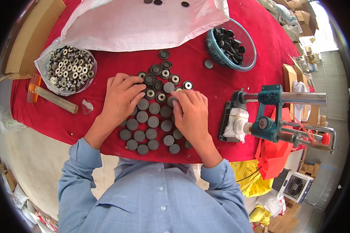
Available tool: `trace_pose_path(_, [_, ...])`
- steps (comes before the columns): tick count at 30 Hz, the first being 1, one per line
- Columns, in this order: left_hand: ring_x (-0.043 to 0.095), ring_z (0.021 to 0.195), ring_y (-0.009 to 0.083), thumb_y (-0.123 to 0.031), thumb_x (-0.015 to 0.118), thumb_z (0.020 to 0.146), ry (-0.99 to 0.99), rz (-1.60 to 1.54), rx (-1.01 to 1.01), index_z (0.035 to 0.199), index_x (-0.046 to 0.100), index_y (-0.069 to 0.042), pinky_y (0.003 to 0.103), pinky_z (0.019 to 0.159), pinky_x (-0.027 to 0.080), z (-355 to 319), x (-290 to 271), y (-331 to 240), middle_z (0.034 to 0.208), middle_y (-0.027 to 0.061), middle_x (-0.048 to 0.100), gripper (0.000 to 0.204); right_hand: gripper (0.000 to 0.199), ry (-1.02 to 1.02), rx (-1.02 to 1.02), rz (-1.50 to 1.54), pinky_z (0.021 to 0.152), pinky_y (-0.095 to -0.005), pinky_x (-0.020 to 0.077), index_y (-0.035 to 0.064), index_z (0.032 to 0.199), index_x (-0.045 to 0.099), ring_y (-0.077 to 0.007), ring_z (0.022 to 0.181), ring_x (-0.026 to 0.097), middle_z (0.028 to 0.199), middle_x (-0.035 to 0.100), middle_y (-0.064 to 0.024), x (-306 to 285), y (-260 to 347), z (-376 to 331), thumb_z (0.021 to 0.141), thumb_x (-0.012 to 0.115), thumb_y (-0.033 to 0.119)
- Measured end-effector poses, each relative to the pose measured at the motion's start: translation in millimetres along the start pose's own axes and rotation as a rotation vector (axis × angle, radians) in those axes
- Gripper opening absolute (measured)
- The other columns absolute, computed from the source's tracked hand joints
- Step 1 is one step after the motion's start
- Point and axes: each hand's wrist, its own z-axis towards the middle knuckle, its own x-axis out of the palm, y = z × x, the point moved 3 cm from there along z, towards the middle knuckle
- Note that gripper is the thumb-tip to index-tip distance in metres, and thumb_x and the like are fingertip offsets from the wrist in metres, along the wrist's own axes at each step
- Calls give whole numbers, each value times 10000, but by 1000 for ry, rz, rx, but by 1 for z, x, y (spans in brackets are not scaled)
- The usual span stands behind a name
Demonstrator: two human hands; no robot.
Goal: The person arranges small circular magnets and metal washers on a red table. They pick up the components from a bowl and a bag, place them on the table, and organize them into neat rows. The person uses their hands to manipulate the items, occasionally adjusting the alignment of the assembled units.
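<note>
On the red cloth lie several round dark grey caps (139, 135), flat faces up, grouped loosely in front of me. Behind them, some black cups (156, 69) face up, a few with silver bearings (175, 79) seated in them. My left hand (122, 95) rests over the left side of this group, fingers bent and apart, their tips by a black cup (149, 79); I see nothing gripped. Thumb and forefinger of my right hand (192, 112) close on the edge of a dark grey cap (172, 101), partly covered by the fingers.
A clear bag of bearings (72, 70) and a mallet (54, 98) are on the left. A glass bowl of black caps (249, 65) stands back right, beside a white sheet (144, 27). A green hand press (269, 112) stands right; a cardboard box (33, 37) is far left.
</note>
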Motion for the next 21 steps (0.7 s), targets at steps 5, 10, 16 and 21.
trace_pose_path(5, [670, 979, 277, -92, 815, 903, -104, -82, -47, 1106, 789, -84, 416, 888, 499, 5, -7, 7, 1080, 43, 775, 205, 331, -32, -15, 5, 963, -464, 451, 87, 1198, 753, -296, 1052, 623, 1111, 659, -76, 21, 9, 37, 880, 830, 134])
trace_pose_path(10, [658, 855, 281, -102, 811, 926, -137, -205, -141, 1089, 804, -87, 420, 785, 512, 1, -17, 8, 969, 59, 774, 164, 329, -21, 1, -71, 953, -452, 436, 101, 1152, 763, -286, 1079, 609, 1124, 655, -59, 41, 4, 43, 849, 873, 163])
trace_pose_path(16, [637, 874, 273, -82, 814, 913, -65, -102, -97, 1102, 816, -79, 415, 790, 509, -1, -7, 7, 979, 64, 749, 189, 238, -6, 78, 277, 793, -433, 514, 82, 1066, 721, -287, 902, 687, 1011, 692, -89, 29, -4, 40, 865, 848, 93])
trace_pose_path(21, [629, 919, 285, -51, 829, 882, -46, -86, -135, 1124, 813, -71, 409, 820, 516, -1, -1, 6, 1042, 77, 716, 243, 221, -87, 116, 335, 637, -405, 564, 73, 1083, 719, -315, 745, 702, 970, 706, -94, 11, -4, 27, 888, 816, 31])
